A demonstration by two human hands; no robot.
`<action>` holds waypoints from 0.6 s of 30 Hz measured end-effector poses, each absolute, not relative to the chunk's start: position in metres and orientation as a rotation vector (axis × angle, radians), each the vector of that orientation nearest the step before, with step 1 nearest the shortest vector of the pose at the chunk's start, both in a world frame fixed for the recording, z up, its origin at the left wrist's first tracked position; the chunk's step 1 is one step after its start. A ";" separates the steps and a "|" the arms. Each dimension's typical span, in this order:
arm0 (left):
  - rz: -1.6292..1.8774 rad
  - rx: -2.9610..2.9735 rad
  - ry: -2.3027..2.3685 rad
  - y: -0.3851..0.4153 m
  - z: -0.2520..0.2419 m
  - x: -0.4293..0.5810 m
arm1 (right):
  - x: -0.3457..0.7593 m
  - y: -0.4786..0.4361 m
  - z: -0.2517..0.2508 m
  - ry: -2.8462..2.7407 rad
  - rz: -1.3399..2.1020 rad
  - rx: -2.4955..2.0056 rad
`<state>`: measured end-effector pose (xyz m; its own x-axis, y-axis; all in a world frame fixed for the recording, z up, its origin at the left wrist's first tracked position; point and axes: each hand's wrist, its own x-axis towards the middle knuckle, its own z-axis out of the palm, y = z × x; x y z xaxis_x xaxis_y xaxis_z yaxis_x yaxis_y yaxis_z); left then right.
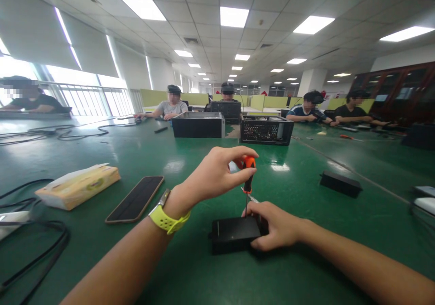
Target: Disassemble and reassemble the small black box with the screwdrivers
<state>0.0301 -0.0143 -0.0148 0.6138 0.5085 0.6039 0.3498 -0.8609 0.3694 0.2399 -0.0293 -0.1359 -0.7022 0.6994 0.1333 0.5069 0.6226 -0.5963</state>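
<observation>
A screwdriver (pixel 248 173) stands upright over a black box (pixel 234 234) on the green desk (pixel 183 273), as it appears to an onlooker at the worker's shoulder. The left grip (pixel 214 173) is closed on the tool's orange-and-black handle, thumb on the near side and fingers arched over the top, the hand reaching in from the left, well above the box. The shaft drops almost vertically from the handle to the far edge of the box's upper face, right of its middle; whether the tip sits in a screw or merely against the surface cannot be told from here. The box lies flat directly below the left grip, its long axis running left to right across the worker's front, so that tool and box stand roughly square to one another. Of the two hands, the right grip (pixel 280 225) is the nearer to the box: it clasps the right end, thumb at the near side and forefinger at the far side, close beside the shaft. A second black box (pixel 340 184) lies well apart, beyond the right forearm.
</observation>
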 end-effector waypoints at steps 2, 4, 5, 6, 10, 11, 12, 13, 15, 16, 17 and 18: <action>1.108 2.652 0.725 -0.013 -0.016 0.030 | 0.240 -0.029 -0.136 -2.497 0.759 -0.964; 1.180 2.674 0.758 -0.012 -0.017 0.031 | 0.240 -0.029 -0.137 -2.499 0.762 -0.958; 1.214 2.680 0.772 -0.011 -0.017 0.031 | 0.240 -0.029 -0.137 -2.500 0.766 -0.953; 1.232 2.684 0.784 -0.011 -0.017 0.031 | 0.240 -0.029 -0.138 -2.501 0.769 -0.950; 1.194 2.672 0.785 -0.013 -0.015 0.030 | 0.239 -0.029 -0.137 -2.509 0.760 -0.948; 1.184 2.660 0.775 -0.014 -0.015 0.029 | 0.239 -0.029 -0.137 -2.511 0.755 -0.947; 1.174 2.647 0.763 -0.015 -0.014 0.029 | 0.239 -0.029 -0.137 -2.513 0.750 -0.945; 1.164 2.635 0.750 -0.016 -0.014 0.029 | 0.238 -0.029 -0.136 -2.515 0.745 -0.941; 1.145 2.616 0.721 -0.017 -0.015 0.030 | 0.238 -0.029 -0.136 -2.521 0.729 -0.933; 1.142 2.608 0.707 -0.017 -0.015 0.030 | 0.238 -0.029 -0.136 -2.527 0.723 -0.931; 1.148 2.601 0.695 -0.017 -0.016 0.031 | 0.238 -0.029 -0.136 -2.534 0.716 -0.933; 1.160 2.596 0.685 -0.016 -0.016 0.032 | 0.238 -0.028 -0.137 -2.541 0.709 -0.936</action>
<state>0.0321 -0.0160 -0.0163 0.5805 0.4962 0.6456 0.3257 -0.8682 0.3745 0.2382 -0.0283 -0.1367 -0.7247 0.6746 0.1403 0.5045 0.6582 -0.5588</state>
